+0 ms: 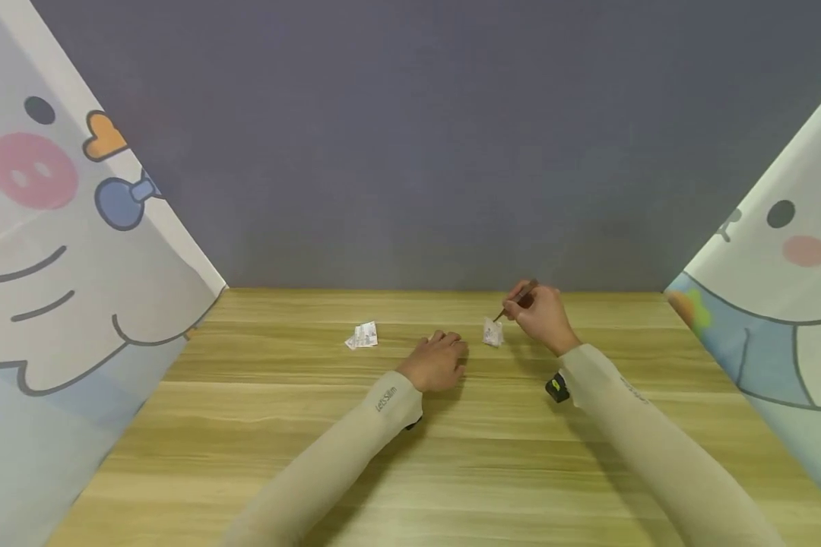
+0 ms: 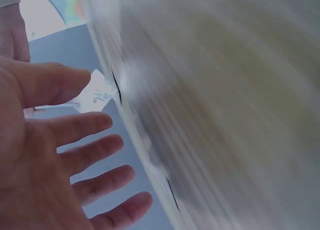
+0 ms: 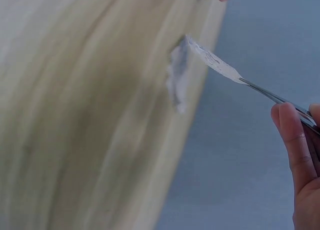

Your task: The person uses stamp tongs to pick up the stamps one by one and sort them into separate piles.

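Observation:
In the head view my right hand (image 1: 542,317) pinches a pair of dark tweezers (image 1: 524,292) that slants down to the left. The tweezer tips grip the edge of a thin white printed packet (image 3: 217,64), seen in the right wrist view. That packet is tilted up, its far corner right at another white packet (image 3: 178,80) on the table. My left hand (image 1: 438,363) is low over the wood, left of these packets, palm down with fingers extended. Its spread fingers hold nothing in the left wrist view.
Farther left on the wooden table (image 1: 301,425) lies a small overlapping group of white printed packets (image 1: 365,335). A grey panel (image 1: 424,152) rises along the table's back edge. Cartoon-printed sheets (image 1: 55,319) stand at both sides.

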Motion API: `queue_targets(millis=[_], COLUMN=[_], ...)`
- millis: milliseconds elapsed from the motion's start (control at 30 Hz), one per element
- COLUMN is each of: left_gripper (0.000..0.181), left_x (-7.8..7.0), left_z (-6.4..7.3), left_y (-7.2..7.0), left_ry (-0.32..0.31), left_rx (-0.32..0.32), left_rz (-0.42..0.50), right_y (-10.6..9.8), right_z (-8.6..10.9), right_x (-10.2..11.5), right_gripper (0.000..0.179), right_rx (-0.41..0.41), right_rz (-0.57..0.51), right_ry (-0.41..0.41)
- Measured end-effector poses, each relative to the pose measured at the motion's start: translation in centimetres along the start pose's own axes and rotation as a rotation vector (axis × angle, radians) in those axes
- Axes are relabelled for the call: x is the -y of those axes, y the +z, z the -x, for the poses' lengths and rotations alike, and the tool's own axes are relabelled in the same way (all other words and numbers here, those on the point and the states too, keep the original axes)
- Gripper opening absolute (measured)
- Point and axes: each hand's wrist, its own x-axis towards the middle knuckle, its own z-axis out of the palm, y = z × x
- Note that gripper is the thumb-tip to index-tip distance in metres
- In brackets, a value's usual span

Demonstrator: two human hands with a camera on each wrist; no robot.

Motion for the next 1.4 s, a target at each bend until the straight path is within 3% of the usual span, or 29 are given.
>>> queue_targets(millis=[200, 467, 1167, 1400], left_gripper=[0.047, 0.050, 0.053, 0.049], left_x=[-1.3, -2.6, -3.7, -4.0], left_z=[-1.3, -3.0, -3.9, -4.2], left_y=[0.0, 0.5, 0.6, 0.8], left_ry=[-0.010, -0.022, -0.031, -0.043], left_rx=[0.035, 0.080, 0.094, 0.101], left_rz=[-0.025, -0.117, -0.181, -0.201], right_y=[0.6, 1.3, 1.0, 0.5], right_z=[-0.2, -0.5, -0.3, 0.0], right_x=[-1.0, -1.5, -2.3, -2.4], right_gripper=[0.005, 0.007, 0.007, 0.006], right_rx=[0.014, 0.020, 0.068, 0.020], right_rz=[-0.006, 0.012, 0.027, 0.075], right_ry=[0.074, 0.082, 0.124, 0.131])
